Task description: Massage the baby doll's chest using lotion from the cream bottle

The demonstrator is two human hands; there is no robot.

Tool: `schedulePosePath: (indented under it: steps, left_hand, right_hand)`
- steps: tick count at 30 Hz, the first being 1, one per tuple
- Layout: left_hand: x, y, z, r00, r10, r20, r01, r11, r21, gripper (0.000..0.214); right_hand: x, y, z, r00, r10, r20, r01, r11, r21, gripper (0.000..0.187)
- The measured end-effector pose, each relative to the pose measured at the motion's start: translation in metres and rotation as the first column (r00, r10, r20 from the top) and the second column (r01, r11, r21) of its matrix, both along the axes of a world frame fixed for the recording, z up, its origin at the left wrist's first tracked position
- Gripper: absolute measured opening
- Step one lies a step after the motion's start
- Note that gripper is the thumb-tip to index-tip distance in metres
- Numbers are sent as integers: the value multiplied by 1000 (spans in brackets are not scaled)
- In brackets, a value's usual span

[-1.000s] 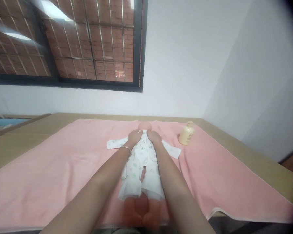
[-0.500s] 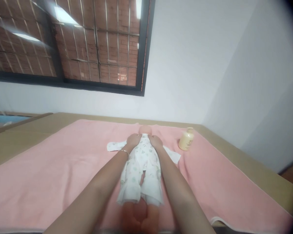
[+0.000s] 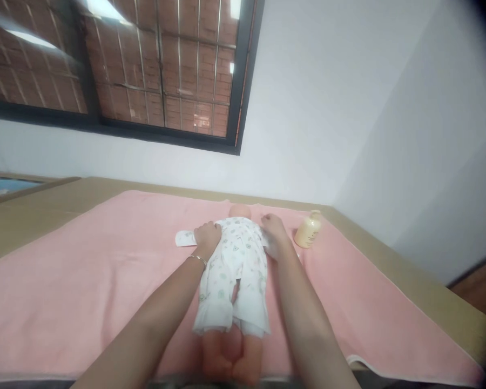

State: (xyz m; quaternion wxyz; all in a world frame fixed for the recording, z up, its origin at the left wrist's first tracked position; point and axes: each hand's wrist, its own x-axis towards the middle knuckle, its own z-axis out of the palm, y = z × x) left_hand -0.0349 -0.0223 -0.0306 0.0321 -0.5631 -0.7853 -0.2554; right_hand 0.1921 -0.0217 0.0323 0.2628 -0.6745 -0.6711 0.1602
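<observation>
A baby doll (image 3: 240,211) lies on its back, head toward the wall and bare legs toward me. It wears a white printed baby outfit (image 3: 238,248). My left hand (image 3: 208,237), with a bangle on the wrist, is closed on the sleeve at the doll's side; the sleeve's cuff sticks out beyond it. On the other side my right hand (image 3: 274,232) has its fingers curled around the other sleeve, part of which shows white under the palm. Whether the doll's arms are inside the sleeves is hidden.
A pink towel (image 3: 146,270) covers most of the wooden tabletop (image 3: 101,186). To the right of the doll stands a pale yellow pump bottle (image 3: 308,231). Behind the table are a white wall (image 3: 308,108) and a barred window (image 3: 166,70). Something blue (image 3: 8,185) shows at far left.
Both hands have moved from the doll's chest outward to the sleeves, the left hand to the left and the right hand to the right. The outfit's front now lies uncovered by hands.
</observation>
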Motion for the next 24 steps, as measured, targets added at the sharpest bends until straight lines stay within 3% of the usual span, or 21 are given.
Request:
schedulePosePath:
  steps: [2, 4, 7, 10, 12, 16, 20, 24]
  left_hand:
    - [1, 1, -1, 1000, -2, -2, 2, 1000, -6, 41]
    - [1, 1, -1, 1000, -5, -7, 5, 1000, -7, 43]
    - [1, 0, 0, 1000, -8, -17, 8, 1000, -6, 43]
    - [0, -1, 0, 1000, -11, -27, 11, 1000, 1, 42]
    - [0, -1, 0, 999, -13, -31, 13, 1000, 8, 40]
    - [-1, 0, -2, 1000, -13, -28, 13, 1000, 16, 40]
    - [0, 0, -3, 999, -15, -28, 15, 1000, 17, 40]
    - [0, -1, -2, 1000, -14, -27, 15, 1000, 10, 39]
  right_hand:
    - [-6, -5, 15, 1000, -12, -24, 15, 991, 136, 50]
    - [-22, -11, 24, 999, 17, -40, -2, 934, 358, 54]
    - [-56, -21, 18, 984, 145, 108, -180, 846, 502, 56]
    - [-84, -24, -4, 927, 260, 270, -344, 875, 342, 56]
    - [-94, -24, -17, 906, 279, 319, -355, 910, 212, 58]
    - [-95, -23, -27, 943, 53, 328, -170, 925, 340, 66]
    - [-94, -25, -28, 932, 142, 335, -221, 952, 211, 65]
    - [-96, -26, -32, 950, 33, 310, -138, 937, 322, 72]
